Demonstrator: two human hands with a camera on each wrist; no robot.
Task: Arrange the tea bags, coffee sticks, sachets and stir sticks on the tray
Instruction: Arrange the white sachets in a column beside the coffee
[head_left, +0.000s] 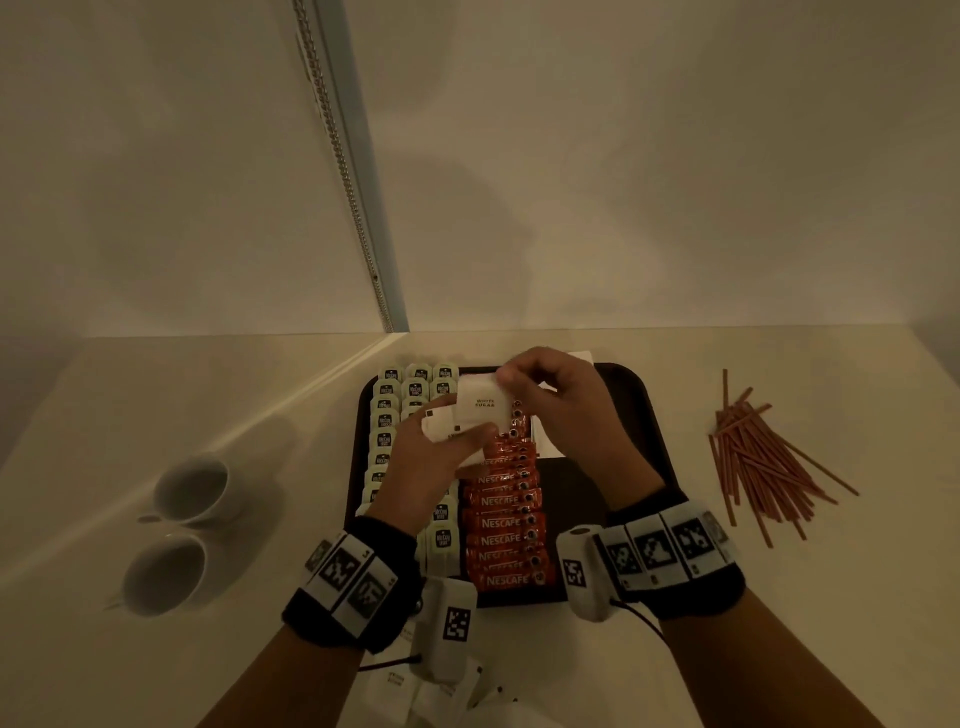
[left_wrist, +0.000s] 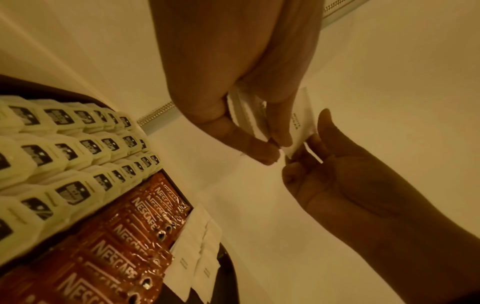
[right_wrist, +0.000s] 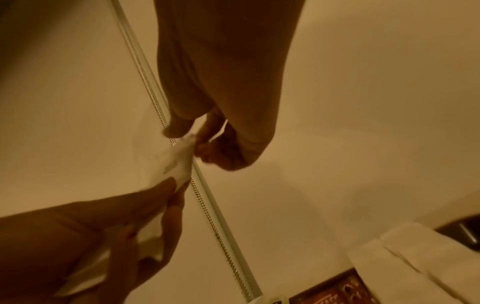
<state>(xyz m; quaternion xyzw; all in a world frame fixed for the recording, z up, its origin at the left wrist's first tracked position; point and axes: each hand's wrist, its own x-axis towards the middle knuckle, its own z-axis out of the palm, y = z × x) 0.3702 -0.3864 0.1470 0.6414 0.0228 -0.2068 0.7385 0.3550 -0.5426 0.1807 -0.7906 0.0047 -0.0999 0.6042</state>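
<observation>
Head view: left hand (head_left: 441, 457) and right hand (head_left: 561, 410) raised together over a dark tray (head_left: 649, 415), both pinching white sachets (head_left: 480, 410); top one marked "white sugar", nipped at its far corner by the right fingertips, a small stack clamped under the left thumb. Below the left hand, rows of pale tea bags (head_left: 387, 415) along the tray's left side; between the wrists, a column of red coffee sticks (head_left: 506, 522); under the right hand, more sachets flat on the tray, mostly hidden. Well right of the right hand, off the tray, a loose heap of stir sticks (head_left: 758, 467). Well left of the left hand, two white cups (head_left: 192, 491) on the counter. Near the left wrist, closer to the body, further sachets scattered off the tray. Left wrist view: left fingers (left_wrist: 259, 148) curled round the stack, right hand (left_wrist: 324, 181) gripping one sachet (left_wrist: 301, 123) edge-on just beside them; tea bags (left_wrist: 64, 148), coffee sticks (left_wrist: 124, 242) and flat sachets below. Right wrist view: right fingers (right_wrist: 182, 127) pinching a sachet corner (right_wrist: 176, 160), left hand (right_wrist: 103, 226) holding its other end; blurred, stack count unclear.
</observation>
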